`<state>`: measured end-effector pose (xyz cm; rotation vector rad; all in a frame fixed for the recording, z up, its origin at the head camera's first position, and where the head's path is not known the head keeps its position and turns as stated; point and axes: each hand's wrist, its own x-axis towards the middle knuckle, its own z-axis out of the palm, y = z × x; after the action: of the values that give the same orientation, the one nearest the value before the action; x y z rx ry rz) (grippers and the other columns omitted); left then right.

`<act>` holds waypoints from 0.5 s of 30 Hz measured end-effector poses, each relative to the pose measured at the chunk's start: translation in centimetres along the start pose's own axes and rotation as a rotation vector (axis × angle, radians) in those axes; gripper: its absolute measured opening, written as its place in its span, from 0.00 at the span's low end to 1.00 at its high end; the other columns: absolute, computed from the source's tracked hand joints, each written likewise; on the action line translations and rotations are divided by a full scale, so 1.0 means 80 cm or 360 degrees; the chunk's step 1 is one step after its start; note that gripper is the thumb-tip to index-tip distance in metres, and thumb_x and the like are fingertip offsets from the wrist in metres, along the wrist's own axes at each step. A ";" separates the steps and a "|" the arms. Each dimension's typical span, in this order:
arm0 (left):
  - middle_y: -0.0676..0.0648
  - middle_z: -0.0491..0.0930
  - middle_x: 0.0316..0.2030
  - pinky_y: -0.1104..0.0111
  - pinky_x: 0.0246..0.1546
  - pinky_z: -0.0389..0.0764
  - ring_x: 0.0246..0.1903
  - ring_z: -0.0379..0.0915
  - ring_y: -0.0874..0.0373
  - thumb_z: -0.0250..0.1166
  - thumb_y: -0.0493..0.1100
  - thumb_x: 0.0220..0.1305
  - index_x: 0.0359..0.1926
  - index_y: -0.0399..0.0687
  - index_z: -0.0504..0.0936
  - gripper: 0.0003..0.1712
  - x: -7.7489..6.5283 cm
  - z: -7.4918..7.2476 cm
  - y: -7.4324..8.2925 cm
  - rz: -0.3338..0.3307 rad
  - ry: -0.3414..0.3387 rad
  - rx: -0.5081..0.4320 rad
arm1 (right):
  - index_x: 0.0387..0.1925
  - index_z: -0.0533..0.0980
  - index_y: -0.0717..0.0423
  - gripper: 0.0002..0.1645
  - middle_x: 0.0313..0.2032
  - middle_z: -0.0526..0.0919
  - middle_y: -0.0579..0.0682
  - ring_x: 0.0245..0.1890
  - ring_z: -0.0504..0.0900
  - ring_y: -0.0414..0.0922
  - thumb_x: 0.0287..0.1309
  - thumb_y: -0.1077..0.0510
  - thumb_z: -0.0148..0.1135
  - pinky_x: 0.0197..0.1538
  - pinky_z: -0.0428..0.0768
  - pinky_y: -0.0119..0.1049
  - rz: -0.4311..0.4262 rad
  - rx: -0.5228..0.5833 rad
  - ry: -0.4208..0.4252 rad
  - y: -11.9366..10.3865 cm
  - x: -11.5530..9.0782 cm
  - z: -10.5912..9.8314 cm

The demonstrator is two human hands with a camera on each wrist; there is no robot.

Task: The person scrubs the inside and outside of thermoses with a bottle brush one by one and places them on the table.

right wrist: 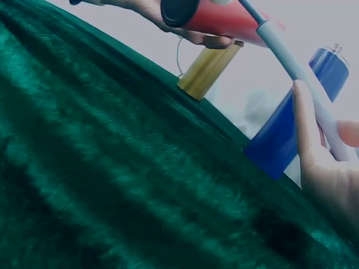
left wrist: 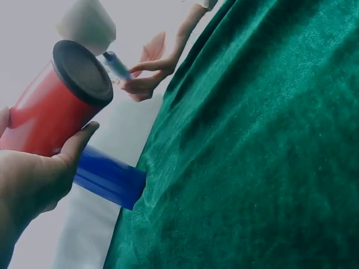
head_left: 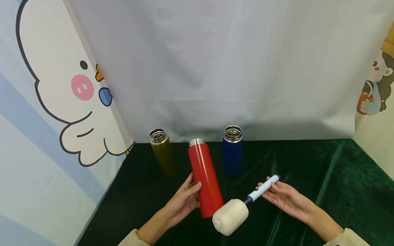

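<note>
My left hand grips a red thermos bottle round its lower half. The bottle leans to the left, its steel mouth uncapped and pointing up and away. In the left wrist view its dark base shows, raised above the cloth. Between thumb and fingers, my right hand holds a bottle brush by its pale handle. The brush's cream sponge head points down and left, overlapping the bottle's lower end in the head view. In the right wrist view most of the sponge is out of frame.
A gold bottle stands uncapped behind the left hand, and a blue bottle, also uncapped, stands behind and right of the red one. Dark green velvet cloth covers the table. A pale curtain hangs along the back edge.
</note>
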<state>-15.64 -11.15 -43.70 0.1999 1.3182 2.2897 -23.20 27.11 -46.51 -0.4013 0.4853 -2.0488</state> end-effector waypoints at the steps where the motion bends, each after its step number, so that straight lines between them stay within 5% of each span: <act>1: 0.48 0.66 0.70 0.51 0.65 0.75 0.63 0.72 0.54 0.50 0.47 0.80 0.81 0.60 0.41 0.38 0.000 -0.001 0.000 -0.0011 -0.0010 0.0019 | 0.63 0.71 0.58 0.30 0.67 0.75 0.59 0.71 0.73 0.49 0.82 0.60 0.21 0.77 0.64 0.41 -0.0012 0.0008 0.0011 -0.002 0.001 0.001; 8: 0.47 0.72 0.67 0.56 0.55 0.83 0.56 0.79 0.55 0.52 0.46 0.78 0.81 0.52 0.44 0.39 -0.002 0.003 -0.003 -0.0101 -0.0087 0.0203 | 0.59 0.68 0.53 0.22 0.64 0.77 0.62 0.68 0.77 0.52 0.82 0.60 0.26 0.76 0.65 0.38 -0.0195 0.0235 0.0188 -0.018 0.024 0.018; 15: 0.42 0.70 0.69 0.57 0.55 0.84 0.59 0.79 0.51 0.55 0.47 0.77 0.80 0.56 0.45 0.40 -0.007 0.010 -0.006 -0.0178 -0.0115 0.0295 | 0.54 0.69 0.56 0.19 0.65 0.77 0.61 0.68 0.76 0.53 0.82 0.58 0.29 0.78 0.62 0.37 -0.0380 0.0439 0.0138 -0.021 0.037 0.030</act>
<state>-14.69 -10.56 -43.63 0.2611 1.4666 2.0493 -24.75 24.89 -43.34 -0.2125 0.2076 -2.3334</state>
